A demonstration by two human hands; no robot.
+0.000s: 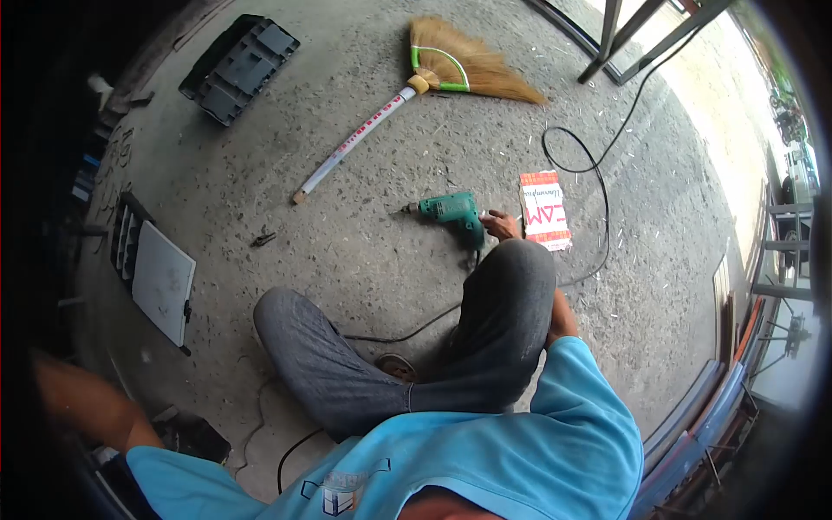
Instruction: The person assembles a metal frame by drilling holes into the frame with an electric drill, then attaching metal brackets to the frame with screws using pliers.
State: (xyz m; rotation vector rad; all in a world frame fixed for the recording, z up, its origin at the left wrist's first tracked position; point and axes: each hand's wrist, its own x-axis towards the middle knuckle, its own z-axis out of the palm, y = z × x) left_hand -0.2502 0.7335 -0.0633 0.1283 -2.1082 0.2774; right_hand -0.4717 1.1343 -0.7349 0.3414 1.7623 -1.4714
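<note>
My right hand [501, 225] reaches past my right knee, low over the concrete floor. Its fingers are bent, with the fingertips right at the handle of a green power drill [451, 208]. A small whitish spot shows at the fingertips; I cannot tell what they hold. The drill lies on its side, chuck pointing left, its cord running down behind my knee. Just right of the hand lies a torn piece of red and white printed cardboard [543, 211]. My left arm stretches out to the left, and its hand is lost in the dark edge of the view.
A broom [468, 65] lies ahead with its handle toward me. An open black case [243, 69] is at the upper left. A flat white-topped case [163, 277] and a small dark metal piece [263, 239] lie left. A black cable [607, 208] loops at right.
</note>
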